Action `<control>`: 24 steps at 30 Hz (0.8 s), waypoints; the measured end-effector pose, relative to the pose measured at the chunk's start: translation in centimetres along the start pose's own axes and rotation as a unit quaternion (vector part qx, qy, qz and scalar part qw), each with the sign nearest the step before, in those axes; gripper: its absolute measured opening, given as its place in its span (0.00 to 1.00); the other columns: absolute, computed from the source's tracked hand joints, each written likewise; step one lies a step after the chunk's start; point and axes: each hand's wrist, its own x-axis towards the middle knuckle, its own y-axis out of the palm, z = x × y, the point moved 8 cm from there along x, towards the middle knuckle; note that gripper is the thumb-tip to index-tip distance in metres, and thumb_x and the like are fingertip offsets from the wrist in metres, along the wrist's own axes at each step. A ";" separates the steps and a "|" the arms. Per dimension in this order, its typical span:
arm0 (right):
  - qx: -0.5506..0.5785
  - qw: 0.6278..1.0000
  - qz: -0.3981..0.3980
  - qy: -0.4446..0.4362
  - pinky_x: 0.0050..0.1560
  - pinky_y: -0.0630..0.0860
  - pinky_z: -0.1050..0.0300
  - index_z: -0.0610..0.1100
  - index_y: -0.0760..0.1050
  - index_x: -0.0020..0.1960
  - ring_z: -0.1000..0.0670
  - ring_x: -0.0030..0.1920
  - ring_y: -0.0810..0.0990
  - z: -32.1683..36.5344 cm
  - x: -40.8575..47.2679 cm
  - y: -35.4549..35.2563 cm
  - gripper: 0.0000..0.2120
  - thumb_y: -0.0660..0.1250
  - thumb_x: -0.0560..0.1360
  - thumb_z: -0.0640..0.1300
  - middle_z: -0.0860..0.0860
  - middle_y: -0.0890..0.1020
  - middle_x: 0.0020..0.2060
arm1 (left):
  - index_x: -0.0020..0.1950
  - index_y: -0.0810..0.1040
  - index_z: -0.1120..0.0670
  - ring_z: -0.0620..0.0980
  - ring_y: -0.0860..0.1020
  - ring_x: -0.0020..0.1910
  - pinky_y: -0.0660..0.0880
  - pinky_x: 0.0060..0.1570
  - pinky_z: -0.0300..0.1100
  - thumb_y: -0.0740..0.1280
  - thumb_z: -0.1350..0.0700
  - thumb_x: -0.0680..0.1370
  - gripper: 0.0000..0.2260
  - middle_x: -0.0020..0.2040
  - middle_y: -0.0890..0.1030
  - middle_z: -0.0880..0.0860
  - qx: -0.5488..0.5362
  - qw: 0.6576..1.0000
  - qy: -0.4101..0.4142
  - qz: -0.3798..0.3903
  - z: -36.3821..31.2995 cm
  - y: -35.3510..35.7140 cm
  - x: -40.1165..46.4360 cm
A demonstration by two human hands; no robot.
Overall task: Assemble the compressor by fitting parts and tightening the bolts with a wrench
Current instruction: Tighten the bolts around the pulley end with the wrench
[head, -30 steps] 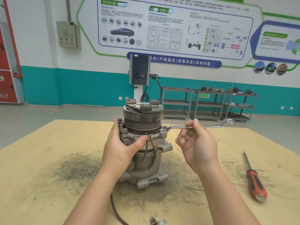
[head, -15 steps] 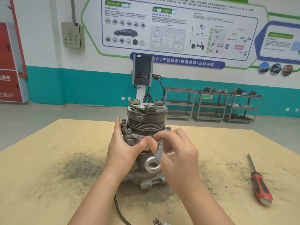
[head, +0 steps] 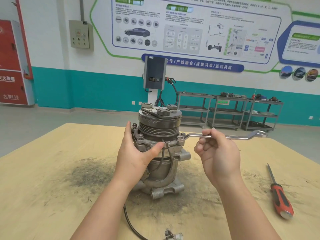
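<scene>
The grey metal compressor (head: 160,129) stands upright in the middle of the wooden table (head: 52,187), pulley end up. My left hand (head: 136,155) grips its body from the left, thumb pressed across the front flange. A silver ring wrench (head: 232,136) lies level, pointing right, with its ring end seated on a bolt (head: 181,135) at the flange's right side. My right hand (head: 216,153) pinches the wrench shaft near that ring end. Other bolts (head: 135,126) stand along the flange's left side.
A screwdriver (head: 280,196) with a red and black handle lies on the table at the right. A black cable (head: 129,220) runs from the compressor toward the table's front edge, ending in a small connector (head: 173,236). Dark grime stains the wood around the compressor. Metal shelf carts stand behind.
Half a second ago the wrench was swung toward me in front of the compressor. It is now swung back out to the right, level, with its ring on the right-hand bolt. My left hand has kept its grip.
</scene>
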 end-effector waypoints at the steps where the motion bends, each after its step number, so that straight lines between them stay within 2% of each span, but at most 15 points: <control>1: -0.003 1.000 0.001 0.008 0.26 0.72 0.62 0.38 0.75 0.41 0.53 0.24 0.72 -0.1 0.2 -0.1 0.13 0.57 0.81 0.38 0.49 0.74 0.24 | 0.79 0.48 0.43 0.43 0.64 0.73 0.63 0.72 0.47 0.71 0.28 0.57 0.58 0.75 0.65 0.44 -0.001 1.000 0.000 0.000 0.0 0.0 0.0; 4: -0.019 1.000 -0.003 0.015 0.26 0.70 0.64 0.42 0.71 0.45 0.55 0.24 0.70 -0.1 0.8 -0.5 0.08 0.59 0.82 0.40 0.50 0.74 0.25 | 0.79 0.48 0.43 0.43 0.64 0.73 0.63 0.72 0.46 0.70 0.28 0.56 0.58 0.75 0.65 0.44 -0.001 1.000 0.001 0.000 -0.1 0.0 0.0; 8: -0.024 0.999 -0.018 -0.038 0.27 0.67 0.63 0.43 0.69 0.43 0.54 0.24 0.69 0.0 0.5 -0.8 0.14 0.57 0.83 0.49 0.52 0.73 0.25 | 0.79 0.48 0.43 0.42 0.63 0.73 0.62 0.70 0.43 0.70 0.26 0.56 0.58 0.76 0.64 0.44 0.003 1.000 0.003 -0.001 0.0 0.0 0.0; 11: -0.094 0.986 -0.048 -0.128 0.31 0.69 0.58 0.43 0.71 0.44 0.53 0.25 0.72 0.6 -0.8 -0.9 0.19 0.51 0.84 0.54 0.53 0.75 0.24 | 0.79 0.48 0.42 0.43 0.63 0.74 0.62 0.71 0.44 0.70 0.26 0.56 0.58 0.76 0.64 0.44 0.003 1.000 0.004 0.000 0.0 0.1 0.0; 13: -0.141 0.964 -0.038 -0.222 0.30 0.71 0.60 0.45 0.71 0.44 0.54 0.25 0.72 1.4 -2.4 0.0 0.18 0.52 0.83 0.55 0.53 0.75 0.25 | 0.79 0.48 0.41 0.44 0.63 0.74 0.62 0.72 0.46 0.70 0.26 0.56 0.57 0.76 0.63 0.43 0.002 1.000 0.003 -0.001 -0.1 0.1 0.0; 16: -0.180 0.928 0.040 -0.325 0.28 0.71 0.68 0.47 0.69 0.43 0.58 0.25 0.73 1.8 -4.9 2.6 0.14 0.58 0.80 0.56 0.54 0.76 0.27 | 0.79 0.48 0.41 0.45 0.64 0.74 0.64 0.73 0.52 0.70 0.27 0.56 0.57 0.76 0.63 0.43 0.002 1.000 0.002 -0.001 -0.1 0.0 0.0; 18: -0.232 0.899 0.099 -0.357 0.28 0.71 0.65 0.48 0.72 0.41 0.58 0.26 0.72 1.8 -5.9 4.3 0.13 0.67 0.76 0.56 0.55 0.75 0.27 | 0.79 0.48 0.41 0.46 0.66 0.73 0.65 0.72 0.53 0.71 0.27 0.56 0.57 0.76 0.63 0.44 -0.004 1.000 0.004 0.002 -0.1 0.0 -0.1; 20: -0.310 0.848 0.145 -0.404 0.30 0.68 0.68 0.44 0.77 0.39 0.59 0.27 0.70 2.0 -6.6 5.7 0.10 0.76 0.69 0.48 0.62 0.71 0.26 | 0.78 0.48 0.40 0.47 0.68 0.72 0.66 0.71 0.55 0.72 0.26 0.55 0.58 0.76 0.65 0.44 -0.014 1.000 0.004 0.009 -0.1 0.1 -0.1; 21: -0.332 0.830 0.163 -0.417 0.32 0.67 0.71 0.42 0.79 0.39 0.61 0.28 0.70 2.0 -6.7 6.1 0.09 0.77 0.67 0.45 0.65 0.71 0.28 | 0.78 0.48 0.39 0.48 0.69 0.72 0.66 0.71 0.55 0.72 0.26 0.55 0.59 0.75 0.65 0.45 -0.017 1.000 0.003 0.010 -0.2 0.1 -0.1; 22: -0.341 0.824 0.174 -0.418 0.33 0.67 0.72 0.40 0.80 0.39 0.61 0.29 0.71 2.1 -6.7 6.2 0.08 0.77 0.66 0.43 0.65 0.72 0.30 | 0.78 0.48 0.40 0.48 0.69 0.71 0.67 0.71 0.55 0.73 0.26 0.54 0.59 0.75 0.65 0.45 -0.019 1.000 0.002 0.009 -0.2 0.1 -0.1; 24: -0.335 0.831 0.173 -0.408 0.33 0.72 0.67 0.41 0.81 0.40 0.59 0.29 0.75 2.5 -6.2 5.7 0.09 0.78 0.66 0.44 0.60 0.78 0.30 | 0.79 0.48 0.41 0.47 0.69 0.72 0.67 0.71 0.55 0.73 0.28 0.55 0.58 0.75 0.65 0.44 -0.018 1.000 0.004 0.007 -0.2 0.1 -0.1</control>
